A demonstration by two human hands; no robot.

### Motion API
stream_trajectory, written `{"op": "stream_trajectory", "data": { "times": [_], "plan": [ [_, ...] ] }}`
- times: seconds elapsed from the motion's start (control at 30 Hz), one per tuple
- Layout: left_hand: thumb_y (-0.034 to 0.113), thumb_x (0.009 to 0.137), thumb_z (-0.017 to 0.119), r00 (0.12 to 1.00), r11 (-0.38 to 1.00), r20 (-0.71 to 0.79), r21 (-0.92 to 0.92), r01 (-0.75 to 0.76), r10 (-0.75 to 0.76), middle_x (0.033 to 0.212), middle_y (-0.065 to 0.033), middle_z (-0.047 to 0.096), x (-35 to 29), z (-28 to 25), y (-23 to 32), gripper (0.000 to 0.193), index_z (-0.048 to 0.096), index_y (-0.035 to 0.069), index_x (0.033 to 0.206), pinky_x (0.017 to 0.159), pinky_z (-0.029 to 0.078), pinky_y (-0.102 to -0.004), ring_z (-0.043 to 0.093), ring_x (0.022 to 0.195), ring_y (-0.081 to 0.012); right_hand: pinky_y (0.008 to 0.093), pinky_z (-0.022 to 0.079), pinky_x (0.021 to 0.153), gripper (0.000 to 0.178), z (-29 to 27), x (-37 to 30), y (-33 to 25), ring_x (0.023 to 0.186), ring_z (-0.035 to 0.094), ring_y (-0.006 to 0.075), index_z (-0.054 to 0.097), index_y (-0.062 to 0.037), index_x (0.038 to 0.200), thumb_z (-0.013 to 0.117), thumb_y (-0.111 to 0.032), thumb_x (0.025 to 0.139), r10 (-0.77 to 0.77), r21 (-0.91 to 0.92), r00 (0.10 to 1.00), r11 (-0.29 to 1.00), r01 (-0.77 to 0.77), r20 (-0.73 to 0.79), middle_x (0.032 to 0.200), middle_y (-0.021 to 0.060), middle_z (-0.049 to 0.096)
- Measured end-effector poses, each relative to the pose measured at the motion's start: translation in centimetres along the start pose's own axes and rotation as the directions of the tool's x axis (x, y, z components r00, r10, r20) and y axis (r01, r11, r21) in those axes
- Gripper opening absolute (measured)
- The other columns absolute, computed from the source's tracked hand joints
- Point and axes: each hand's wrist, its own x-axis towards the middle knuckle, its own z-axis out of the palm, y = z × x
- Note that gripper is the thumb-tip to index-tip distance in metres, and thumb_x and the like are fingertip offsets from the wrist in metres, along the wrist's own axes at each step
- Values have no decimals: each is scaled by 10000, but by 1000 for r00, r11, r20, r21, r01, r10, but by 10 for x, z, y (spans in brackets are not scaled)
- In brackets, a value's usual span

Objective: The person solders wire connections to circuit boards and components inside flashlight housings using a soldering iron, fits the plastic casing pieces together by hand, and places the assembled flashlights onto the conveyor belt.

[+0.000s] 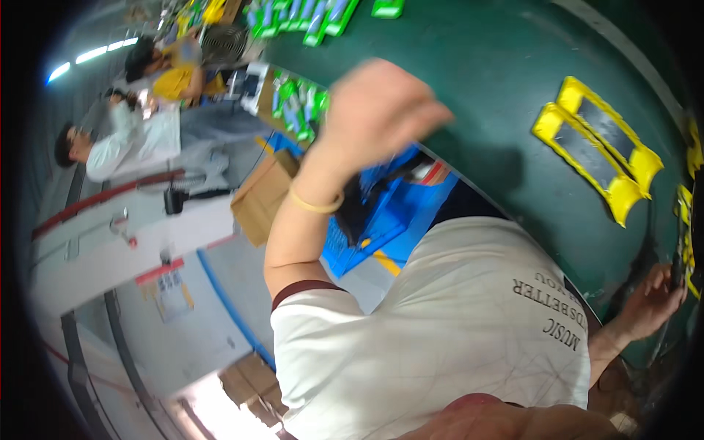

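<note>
My left hand is raised over the near edge of the green table, smeared by motion. Its fingers look curled, but whether they hold anything cannot be made out. At the far right, my right hand has its fingers closed on the edge of a yellow-and-black piece, which the picture's rim partly cuts off. Between my hands, two yellow frames with dark panels, one nearer and one farther, lie side by side on the table, apart from both hands.
The green table bears several green-and-grey packs at its far left. More such packs fill a box beside it. A blue crate and a cardboard box stand left of me. Two people are farther off.
</note>
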Motion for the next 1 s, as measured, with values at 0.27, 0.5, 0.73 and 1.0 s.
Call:
{"op": "stream_trajectory", "data": {
  "times": [0.27,0.5,0.73,1.0],
  "plan": [
    [252,583,771,904,930,283,-277,-241,319,1212,-120,447,66,95,19,657,513,121,1173,914,347,-434,401,1146,-350,203,330,521,251,50,-2,22,626,463,111,414,-108,1064,448,-306,914,-36,-133,982,991,11,-184,802,73,525],
    [287,629,750,909,888,206,-372,-270,362,1213,-124,440,89,109,14,608,527,144,1177,941,351,-436,389,1164,-347,175,323,472,287,50,-1,20,634,471,104,408,-120,1106,428,-339,921,-137,-146,976,983,113,-168,802,75,511],
    [223,691,696,994,997,-110,-73,-33,25,1158,-189,482,163,89,-93,594,441,11,1184,915,378,-397,454,1062,-360,186,318,507,275,60,3,35,638,457,94,412,-126,1050,449,-357,906,-119,-232,966,971,64,-232,776,38,483],
    [242,699,682,893,901,-127,-4,434,-431,911,-179,550,288,104,-251,419,462,4,965,752,445,-390,544,880,-333,183,362,539,326,61,1,37,681,467,102,397,-124,1036,514,-379,871,-175,-310,936,948,76,-307,839,26,457]
  ]
}}
